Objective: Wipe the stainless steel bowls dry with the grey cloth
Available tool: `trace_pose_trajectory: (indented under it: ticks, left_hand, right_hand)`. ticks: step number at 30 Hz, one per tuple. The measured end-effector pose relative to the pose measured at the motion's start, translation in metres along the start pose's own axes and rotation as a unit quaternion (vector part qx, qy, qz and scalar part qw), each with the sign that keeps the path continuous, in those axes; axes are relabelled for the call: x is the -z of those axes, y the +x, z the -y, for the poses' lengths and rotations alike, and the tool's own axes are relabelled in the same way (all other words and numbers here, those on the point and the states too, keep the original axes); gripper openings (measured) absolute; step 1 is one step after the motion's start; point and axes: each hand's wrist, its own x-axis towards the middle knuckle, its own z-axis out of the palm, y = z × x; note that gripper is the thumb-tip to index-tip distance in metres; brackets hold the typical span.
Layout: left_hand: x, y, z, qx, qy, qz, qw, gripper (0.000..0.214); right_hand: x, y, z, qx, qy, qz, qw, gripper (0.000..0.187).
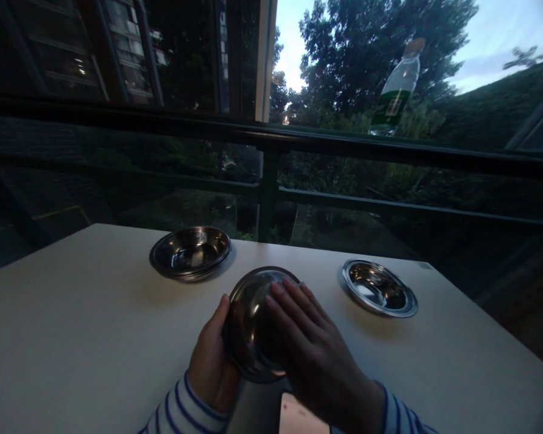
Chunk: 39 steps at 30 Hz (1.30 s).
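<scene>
A steel bowl is tilted up on edge above the white table, its outer underside facing me. My left hand grips its left rim, thumb along the edge. My right hand lies flat over the bowl's right side with fingers stretched out, pressing on the metal. A stack of steel bowls stands at the back left of the table. A single shallow steel bowl sits at the back right. Both my sleeves are white with blue stripes.
A dark metal railing and glass run just behind the table's far edge. A clear plastic bottle with a green label stands on the top rail at the right. A pale card-like item lies near my wrists.
</scene>
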Motion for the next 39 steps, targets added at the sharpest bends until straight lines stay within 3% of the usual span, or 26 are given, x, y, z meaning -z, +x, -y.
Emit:
trace_pose_trajectory:
  ticks: [3,5,7,9,11,15,19,21,22,25,28,30,34,36,39]
  left_hand:
    - [0.003,0.001,-0.004,0.012,0.005,-0.016,1.0,0.046]
    - [0.004,0.003,-0.005,0.006,0.012,-0.017,1.0,0.046]
    - [0.005,0.006,-0.004,-0.02,0.02,-0.013,1.0,0.043]
    - [0.004,0.007,-0.002,-0.038,0.019,-0.007,0.999,0.04]
    - [0.003,0.007,-0.001,-0.034,0.007,0.003,0.999,0.038]
    - [0.003,0.002,-0.004,0.01,-0.016,0.014,1.0,0.035]
    - [0.006,-0.005,-0.005,0.155,-0.041,0.043,0.986,0.042]
    - [0.005,-0.006,-0.002,0.176,-0.052,0.051,0.982,0.041]
    - [0.004,-0.007,0.0,0.162,-0.051,0.049,0.984,0.038]
    - [0.001,-0.007,0.008,0.034,-0.026,0.042,0.998,0.027]
    - [0.002,-0.007,0.012,-0.04,-0.005,0.093,0.995,0.024]
    - [0.003,-0.008,0.012,-0.061,0.016,0.104,0.993,0.022]
    - [0.004,-0.009,0.009,-0.085,0.054,0.078,0.992,0.022]
    - [0.004,-0.008,0.011,-0.09,0.055,0.087,0.991,0.022]
    - [0.005,-0.008,0.015,-0.092,0.066,0.109,0.988,0.021]
  right_hand:
    - [-0.003,0.0,0.011,0.092,-0.014,-0.004,0.996,0.042]
    - [-0.002,0.0,0.009,0.1,-0.009,0.019,0.995,0.042]
    - [0.001,0.0,-0.001,0.044,0.002,0.041,0.998,0.045]
    - [0.002,-0.002,-0.01,-0.03,0.014,0.028,0.999,0.047]
    - [0.0,-0.004,-0.012,-0.06,0.011,0.01,0.998,0.047]
    - [-0.011,-0.005,0.009,0.057,-0.033,-0.016,0.998,0.041]
    - [-0.014,-0.001,0.024,0.163,-0.061,-0.05,0.984,0.029]
    - [-0.01,0.003,0.022,0.175,-0.071,-0.051,0.981,0.03]
    - [-0.006,0.005,0.019,0.168,-0.072,-0.05,0.982,0.03]
    - [0.007,0.008,0.011,0.098,-0.058,-0.05,0.992,0.033]
    - [0.011,0.009,0.01,0.011,-0.04,-0.048,0.998,0.038]
    - [0.008,0.008,0.014,0.02,-0.046,-0.069,0.996,0.036]
    - [0.003,0.008,0.018,0.108,-0.056,-0.097,0.988,0.029]
    - [0.006,0.009,0.012,0.073,-0.037,-0.084,0.993,0.031]
    - [0.013,0.009,0.003,-0.044,0.01,-0.065,0.997,0.038]
